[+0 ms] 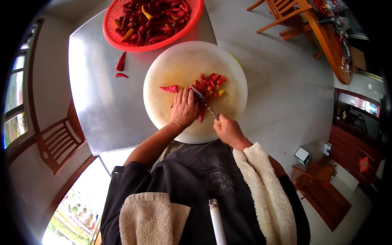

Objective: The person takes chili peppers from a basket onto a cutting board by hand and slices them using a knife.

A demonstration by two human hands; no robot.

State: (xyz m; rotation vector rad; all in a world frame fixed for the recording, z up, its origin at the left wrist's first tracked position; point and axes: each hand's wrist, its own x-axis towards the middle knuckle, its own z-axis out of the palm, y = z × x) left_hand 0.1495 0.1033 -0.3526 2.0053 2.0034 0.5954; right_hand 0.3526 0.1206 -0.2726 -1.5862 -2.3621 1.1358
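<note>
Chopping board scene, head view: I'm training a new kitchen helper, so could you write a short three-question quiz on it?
1. Which hand grips the knife over the round white chopping board?

2. What does the red plastic basket hold?
A) Tomatoes
B) Red and yellow chillies
C) Carrots

3. True or false: the two loose chillies near the basket lie on the metal table.

Key:
1. The right hand; the left hand is beside the blade.
2. B
3. True

Single head-worn view; wide-angle, facing steeply down, from near above the round board [183,63]
</note>
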